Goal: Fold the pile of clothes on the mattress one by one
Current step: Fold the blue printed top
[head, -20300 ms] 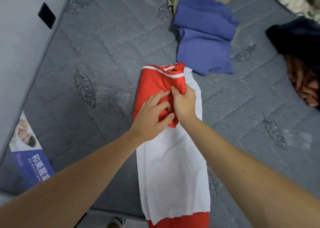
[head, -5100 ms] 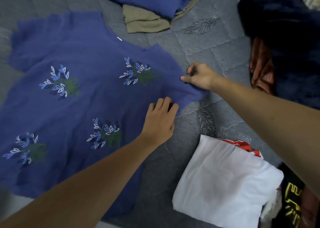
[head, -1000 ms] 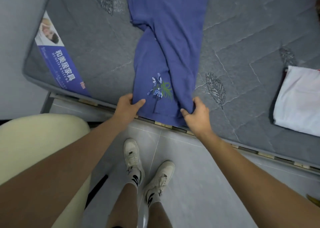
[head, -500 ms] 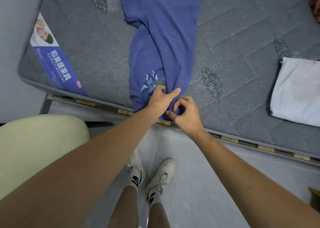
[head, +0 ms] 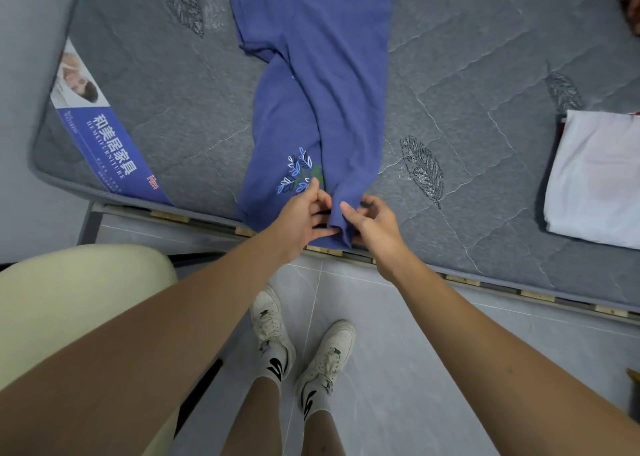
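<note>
A blue shirt (head: 322, 85) with a leaf print lies lengthwise on the grey mattress (head: 467, 116), folded into a long narrow strip whose hem hangs over the near edge. My left hand (head: 301, 215) and my right hand (head: 372, 222) meet at that hem. Each pinches the cloth at the bottom edge, the left just below the leaf print, the right at the strip's right corner. A folded white garment (head: 595, 182) with red showing beneath lies at the right edge.
A blue label (head: 104, 137) with white characters is sewn on the mattress's left corner. The slatted bed frame (head: 485, 282) runs along the near edge. A pale cushion (head: 69, 300) sits at lower left. My feet in white shoes (head: 301, 348) stand on the grey tile floor.
One second ago my hands held the hem's two corners apart. They have come together at the middle of the hem, bunching it, and have since parted slightly.
</note>
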